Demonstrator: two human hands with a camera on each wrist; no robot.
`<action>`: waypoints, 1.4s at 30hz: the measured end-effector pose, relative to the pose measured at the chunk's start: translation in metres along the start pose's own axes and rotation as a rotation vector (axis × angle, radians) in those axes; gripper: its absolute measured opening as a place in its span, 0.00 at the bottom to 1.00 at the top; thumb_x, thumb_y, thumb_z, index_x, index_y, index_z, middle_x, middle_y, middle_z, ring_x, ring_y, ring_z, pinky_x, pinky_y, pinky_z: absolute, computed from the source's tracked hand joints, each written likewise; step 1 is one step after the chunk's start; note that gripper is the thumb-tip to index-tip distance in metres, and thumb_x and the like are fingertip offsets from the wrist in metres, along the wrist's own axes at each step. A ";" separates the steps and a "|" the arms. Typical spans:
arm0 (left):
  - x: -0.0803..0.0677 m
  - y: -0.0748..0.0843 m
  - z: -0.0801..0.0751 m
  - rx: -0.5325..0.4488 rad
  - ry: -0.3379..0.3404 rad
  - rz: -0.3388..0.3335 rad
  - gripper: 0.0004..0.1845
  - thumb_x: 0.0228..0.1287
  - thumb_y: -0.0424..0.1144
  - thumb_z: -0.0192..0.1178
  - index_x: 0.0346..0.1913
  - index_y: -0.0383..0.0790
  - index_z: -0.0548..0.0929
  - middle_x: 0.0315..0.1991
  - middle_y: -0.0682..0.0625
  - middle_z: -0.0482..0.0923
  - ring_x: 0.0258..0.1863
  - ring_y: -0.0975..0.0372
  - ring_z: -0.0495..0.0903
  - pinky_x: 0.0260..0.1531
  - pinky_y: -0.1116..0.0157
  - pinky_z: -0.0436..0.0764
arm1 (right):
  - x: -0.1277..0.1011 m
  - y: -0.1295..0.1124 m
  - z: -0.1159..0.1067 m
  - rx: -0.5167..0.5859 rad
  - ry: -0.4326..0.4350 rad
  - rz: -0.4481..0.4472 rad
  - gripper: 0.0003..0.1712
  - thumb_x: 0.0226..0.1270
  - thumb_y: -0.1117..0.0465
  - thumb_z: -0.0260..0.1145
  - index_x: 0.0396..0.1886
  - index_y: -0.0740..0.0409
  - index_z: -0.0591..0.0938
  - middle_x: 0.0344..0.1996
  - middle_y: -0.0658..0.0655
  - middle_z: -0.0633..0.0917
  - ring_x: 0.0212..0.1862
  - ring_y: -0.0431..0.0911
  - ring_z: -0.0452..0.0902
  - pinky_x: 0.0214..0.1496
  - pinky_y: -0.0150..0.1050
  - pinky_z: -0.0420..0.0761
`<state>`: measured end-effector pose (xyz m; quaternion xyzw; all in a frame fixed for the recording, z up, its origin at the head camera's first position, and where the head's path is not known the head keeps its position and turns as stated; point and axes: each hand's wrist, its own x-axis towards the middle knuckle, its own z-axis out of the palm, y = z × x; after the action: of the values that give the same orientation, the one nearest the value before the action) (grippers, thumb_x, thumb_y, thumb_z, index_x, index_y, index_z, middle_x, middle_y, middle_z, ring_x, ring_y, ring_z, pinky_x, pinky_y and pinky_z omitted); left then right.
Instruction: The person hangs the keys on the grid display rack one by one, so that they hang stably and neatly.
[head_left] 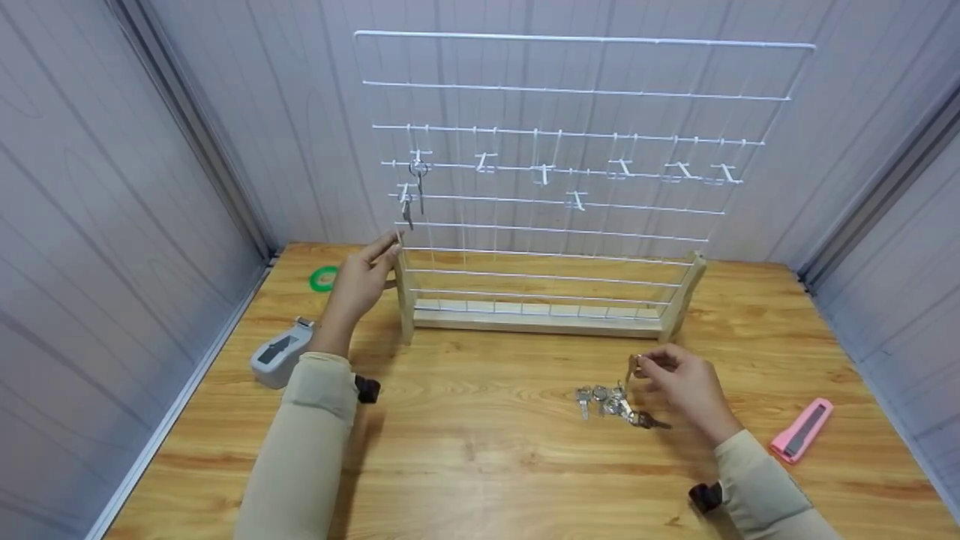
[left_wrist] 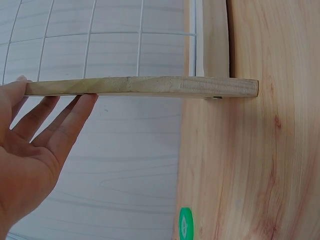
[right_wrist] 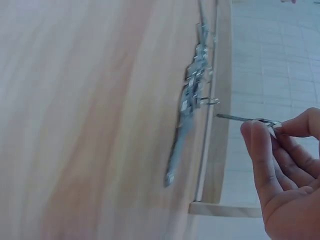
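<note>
Pinching one key [head_left: 632, 367], the right hand [head_left: 686, 386] is held just above the key pile [head_left: 615, 403] (light, stiff, slippery; best gripped by the bow). Left hand [head_left: 364, 281], fingers spread, is pressed vs. the rack [head_left: 405, 300].

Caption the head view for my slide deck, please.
Left hand steadies the wire rack while right hand pinches a key above the pile.

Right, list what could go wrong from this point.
The right hand only pinches one key at its fingertips, so it may slip back onto the key pile. The left hand steadies the wire rack with straight fingers against its wooden post; a push could tip the rack and shake off the hung keys.
</note>
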<state>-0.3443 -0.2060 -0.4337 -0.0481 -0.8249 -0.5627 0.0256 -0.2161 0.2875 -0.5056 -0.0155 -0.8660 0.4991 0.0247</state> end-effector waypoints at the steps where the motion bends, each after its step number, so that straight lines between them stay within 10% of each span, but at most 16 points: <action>1: 0.000 0.000 0.000 -0.002 0.001 -0.005 0.28 0.85 0.54 0.53 0.81 0.54 0.71 0.81 0.45 0.68 0.75 0.44 0.77 0.62 0.53 0.91 | -0.001 -0.003 0.000 0.030 0.000 -0.003 0.14 0.80 0.61 0.68 0.52 0.69 0.86 0.45 0.67 0.93 0.38 0.39 0.91 0.39 0.33 0.94; 24: 0.002 -0.002 -0.002 -0.009 -0.003 -0.010 0.30 0.84 0.55 0.54 0.81 0.51 0.71 0.82 0.42 0.67 0.75 0.44 0.76 0.63 0.52 0.91 | -0.009 -0.080 0.041 0.382 0.020 -0.275 0.12 0.84 0.64 0.62 0.56 0.68 0.81 0.45 0.69 0.90 0.41 0.44 0.92 0.39 0.40 0.96; 42: 0.000 0.000 -0.001 0.006 -0.006 -0.014 0.29 0.85 0.54 0.53 0.82 0.52 0.69 0.80 0.40 0.69 0.75 0.45 0.77 0.62 0.55 0.91 | 0.015 -0.164 0.073 0.460 -0.029 -0.374 0.13 0.86 0.62 0.59 0.58 0.67 0.81 0.42 0.68 0.90 0.36 0.46 0.91 0.37 0.43 0.96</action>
<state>-0.3440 -0.2075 -0.4336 -0.0439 -0.8270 -0.5602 0.0197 -0.2353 0.1430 -0.3997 0.1576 -0.7181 0.6694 0.1066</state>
